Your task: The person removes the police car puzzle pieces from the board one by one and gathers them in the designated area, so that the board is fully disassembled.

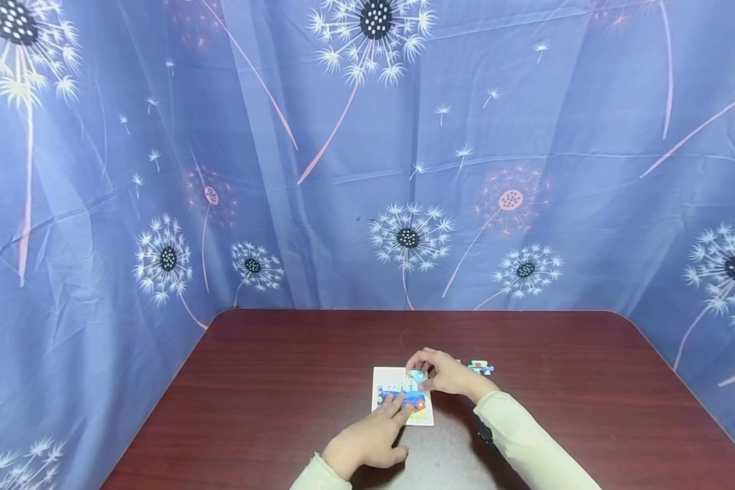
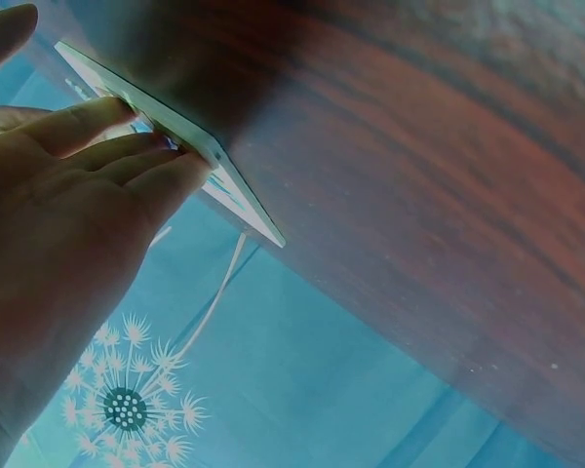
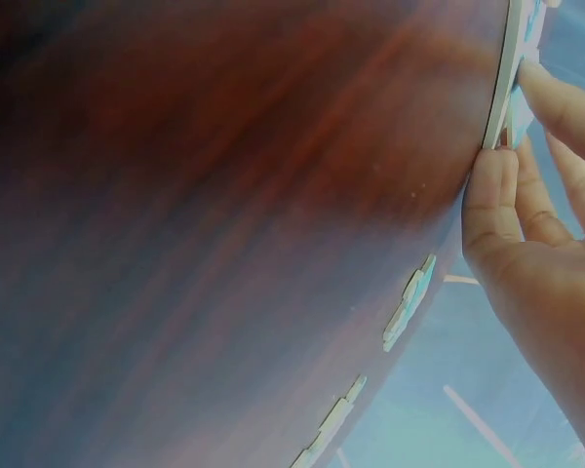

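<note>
A small white-framed jigsaw board [image 1: 389, 373], with a colourful vehicle picture partly filled in, lies flat on the table. My left hand [image 1: 370, 437] rests its extended fingertips on the lower part of the picture. In the left wrist view, the fingers [image 2: 166, 180] reach over the board's near edge. At the upper right corner of the board, my right hand [image 1: 446, 374] pinches a blue-and-white puzzle piece [image 1: 416, 375] between thumb and fingers. In the right wrist view this piece [image 3: 514, 122] sits tilted slightly against the board, partly hidden by the fingers.
Beyond the right hand lies a loose puzzle piece [image 1: 480, 367], with another partly hidden behind that hand. Both loose pieces [image 3: 409, 304] show near the edge of the right wrist view. The dark red table [image 1: 269, 381] meets a blue dandelion-print curtain [image 1: 343, 238].
</note>
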Tool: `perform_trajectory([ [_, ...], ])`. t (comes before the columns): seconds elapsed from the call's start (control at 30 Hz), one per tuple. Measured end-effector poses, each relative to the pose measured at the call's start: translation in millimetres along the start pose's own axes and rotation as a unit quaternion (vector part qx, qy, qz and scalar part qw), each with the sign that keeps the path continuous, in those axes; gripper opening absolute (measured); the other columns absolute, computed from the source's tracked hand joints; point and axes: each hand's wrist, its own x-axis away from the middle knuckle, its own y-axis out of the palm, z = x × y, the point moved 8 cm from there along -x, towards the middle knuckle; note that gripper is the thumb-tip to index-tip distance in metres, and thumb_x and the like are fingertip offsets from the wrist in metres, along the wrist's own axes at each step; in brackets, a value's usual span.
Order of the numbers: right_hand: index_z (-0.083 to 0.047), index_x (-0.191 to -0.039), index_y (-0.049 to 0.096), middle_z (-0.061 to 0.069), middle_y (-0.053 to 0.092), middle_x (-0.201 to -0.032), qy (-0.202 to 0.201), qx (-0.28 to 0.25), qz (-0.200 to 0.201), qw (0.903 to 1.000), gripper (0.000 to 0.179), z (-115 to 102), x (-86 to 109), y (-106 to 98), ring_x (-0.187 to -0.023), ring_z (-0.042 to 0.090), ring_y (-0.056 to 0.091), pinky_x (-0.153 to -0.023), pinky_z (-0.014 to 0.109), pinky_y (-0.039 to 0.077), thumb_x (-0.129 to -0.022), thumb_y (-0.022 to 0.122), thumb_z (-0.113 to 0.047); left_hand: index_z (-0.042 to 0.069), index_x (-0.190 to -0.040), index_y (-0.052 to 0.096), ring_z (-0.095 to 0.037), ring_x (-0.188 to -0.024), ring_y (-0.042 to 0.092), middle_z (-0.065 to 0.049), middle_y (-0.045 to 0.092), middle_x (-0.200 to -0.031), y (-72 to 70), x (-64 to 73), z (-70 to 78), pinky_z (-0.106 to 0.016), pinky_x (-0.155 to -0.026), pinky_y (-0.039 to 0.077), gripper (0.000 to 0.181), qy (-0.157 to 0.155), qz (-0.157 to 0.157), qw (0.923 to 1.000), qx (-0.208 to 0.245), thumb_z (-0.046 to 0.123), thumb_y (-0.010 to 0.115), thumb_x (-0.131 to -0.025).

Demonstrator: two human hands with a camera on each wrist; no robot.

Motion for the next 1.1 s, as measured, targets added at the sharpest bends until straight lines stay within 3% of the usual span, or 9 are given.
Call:
perform_trajectory([
  [0.63,-0.002,-0.108,0.065,0.011,0.058,-0.096,0.008,-0.027,0.005,0.9996,0.029,2.3,-1.0,-4.5,-0.083,0.024,0.058,-0.068,0.027,0.051,-0.083,0.063,0.011,0.002,-0.145,0.041,-0.035,-0.141,0.029,-0.019,0.031,-0.153,-1.5,-1.0,0.9,-0.039,-0.112,0.03,0.069,0.02,0.015,0.9994,-0.022,0.032,0.063,-0.086],
  [0.83,-0.002,-0.107,0.066,0.013,0.06,-0.094,0.01,-0.047,0.012,0.9988,0.026,2.0,0.3,-6.7,-0.082,0.024,0.059,-0.062,0.026,0.05,-0.084,0.062,0.01,0.004,-0.146,0.039,-0.034,-0.141,0.027,-0.017,0.029,-0.154,-1.9,-0.1,0.5,-0.039,-0.113,0.029,0.07,0.011,0.009,0.9998,-0.012,0.032,0.063,-0.086],
  [1.1,-0.001,-0.109,0.066,0.014,0.066,-0.096,0.007,-0.071,0.008,0.9974,0.026,-2.3,0.9,-6.3,-0.086,0.029,0.063,-0.065,0.028,0.051,-0.085,0.062,0.008,0.007,-0.146,0.04,-0.033,-0.142,0.025,-0.015,0.027,-0.155,0.0,-0.9,-1.0,-0.038,-0.113,0.028,0.069,0.0,0.0,1.0,-0.003,0.032,0.063,-0.087],
])
